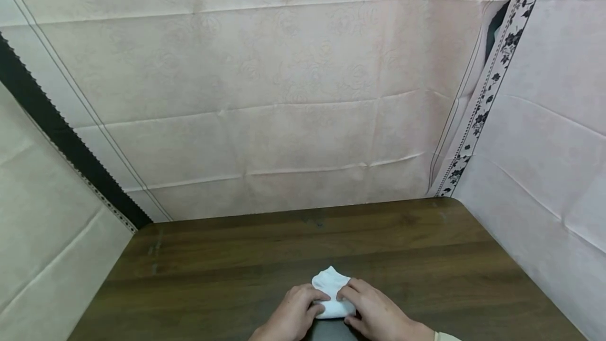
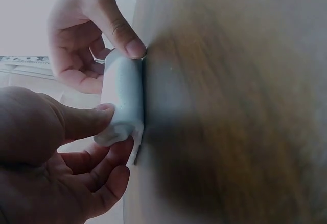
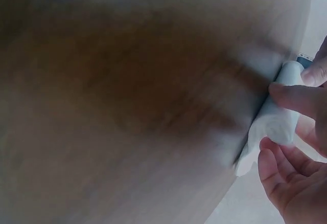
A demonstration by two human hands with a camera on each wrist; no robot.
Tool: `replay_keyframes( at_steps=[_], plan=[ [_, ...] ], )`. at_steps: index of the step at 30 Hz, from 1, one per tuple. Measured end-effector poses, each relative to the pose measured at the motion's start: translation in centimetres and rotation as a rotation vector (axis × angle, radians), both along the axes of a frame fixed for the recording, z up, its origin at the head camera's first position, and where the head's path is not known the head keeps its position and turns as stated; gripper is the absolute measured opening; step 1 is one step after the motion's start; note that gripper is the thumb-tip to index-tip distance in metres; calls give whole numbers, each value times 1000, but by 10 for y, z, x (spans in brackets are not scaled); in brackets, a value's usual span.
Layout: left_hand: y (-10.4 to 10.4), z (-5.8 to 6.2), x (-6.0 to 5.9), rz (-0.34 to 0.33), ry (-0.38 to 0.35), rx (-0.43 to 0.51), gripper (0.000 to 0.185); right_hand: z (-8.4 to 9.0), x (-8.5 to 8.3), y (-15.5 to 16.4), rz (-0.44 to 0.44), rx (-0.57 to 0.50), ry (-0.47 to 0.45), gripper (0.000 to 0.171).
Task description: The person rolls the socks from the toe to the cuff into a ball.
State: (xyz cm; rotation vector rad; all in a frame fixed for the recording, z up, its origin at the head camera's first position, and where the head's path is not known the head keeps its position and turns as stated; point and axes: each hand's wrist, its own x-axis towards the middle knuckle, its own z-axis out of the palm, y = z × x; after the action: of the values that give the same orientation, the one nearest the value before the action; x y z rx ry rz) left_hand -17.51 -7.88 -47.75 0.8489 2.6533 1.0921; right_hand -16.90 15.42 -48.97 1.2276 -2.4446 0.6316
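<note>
A small white rolled cloth [image 1: 333,287] lies on the dark wooden table [image 1: 236,257], near its front edge. Both hands are on it. My left hand [image 1: 310,301] pinches the roll's left end; in the left wrist view its thumb [image 2: 82,122] lies on top of the cloth [image 2: 125,91] and its fingers [image 2: 110,165] curl beneath. My right hand [image 1: 350,299] pinches the right end. The right wrist view shows its thumb [image 3: 299,97] pressing the cloth [image 3: 280,121], with its fingers [image 3: 283,180] curled below. A loose flap of cloth sticks out at the far side.
Pale pink patterned sheets [image 1: 284,93] hang as walls behind and on both sides of the table. A floral strip [image 1: 487,93] runs down the right corner and a dark gap [image 1: 47,114] down the left. Bare wood stretches beyond and beside the hands.
</note>
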Motion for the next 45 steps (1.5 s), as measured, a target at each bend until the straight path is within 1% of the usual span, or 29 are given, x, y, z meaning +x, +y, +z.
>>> replay_keyframes(
  at_steps=[3,7,9,11,13,16,19,27,29,33,35,38,41,45],
  plan=[
    [1,0,1,13,-15,6,17,-1,0,0,11,0,26,41],
    [1,0,2,36,13,43,16,-3,-1,1,23,2,58,38],
    [1,0,4,49,43,53,18,-3,-1,2,29,13,62,35],
    [1,0,6,58,88,36,22,-3,-1,3,35,23,40,31],
    [1,1,7,61,111,7,26,-2,-2,4,44,30,-1,28],
    [2,1,8,56,108,-39,29,-1,-2,6,53,31,-60,25],
    [2,1,7,49,83,-49,32,1,-2,6,58,33,-88,23],
    [3,-1,7,48,107,-45,34,5,-3,5,26,70,-108,20],
    [3,-2,8,42,130,-47,33,6,-3,5,24,71,-106,20],
    [2,-4,9,35,190,-44,28,4,-3,6,36,55,-78,21],
    [1,-5,9,30,208,-37,25,3,-2,7,44,48,-62,21],
    [1,-5,8,23,194,-21,20,2,-2,7,39,43,-50,21],
    [1,-4,7,22,145,-10,17,2,-2,8,32,43,-55,23],
    [2,-3,6,30,76,-26,16,1,-1,9,31,41,-63,29]
  ],
)
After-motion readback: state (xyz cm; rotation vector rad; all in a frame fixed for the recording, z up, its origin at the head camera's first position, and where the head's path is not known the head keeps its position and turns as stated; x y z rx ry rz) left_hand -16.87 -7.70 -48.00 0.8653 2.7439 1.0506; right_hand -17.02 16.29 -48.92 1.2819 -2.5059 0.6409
